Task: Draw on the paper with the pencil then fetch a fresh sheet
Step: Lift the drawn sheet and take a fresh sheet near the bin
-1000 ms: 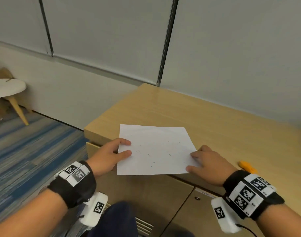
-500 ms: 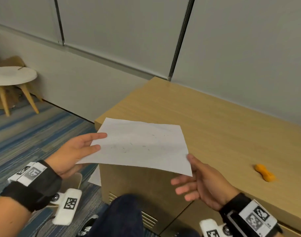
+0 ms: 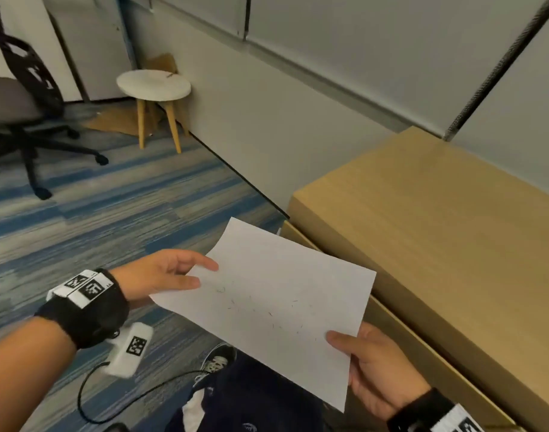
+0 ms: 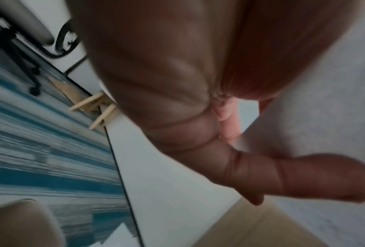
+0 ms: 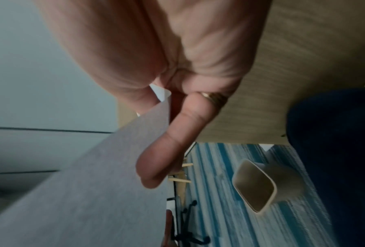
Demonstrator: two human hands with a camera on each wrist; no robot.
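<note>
Marked paper (image 3: 267, 304) held in the air at lower centre of frame, left of the wooden cabinet (image 3: 438, 219), left hand (image 3: 161, 272) pinching its left edge, right hand (image 3: 382, 372) seemingly pinching the lower right corner, thumb on top.

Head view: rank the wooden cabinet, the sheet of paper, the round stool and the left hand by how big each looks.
1. Wooden cabinet, cut off by the frame.
2. Sheet of paper.
3. Round stool and left hand: look alike, and the hand's nearness makes ranking them unsure.

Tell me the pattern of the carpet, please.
The carpet has blue and grey stripes; head view.
</note>
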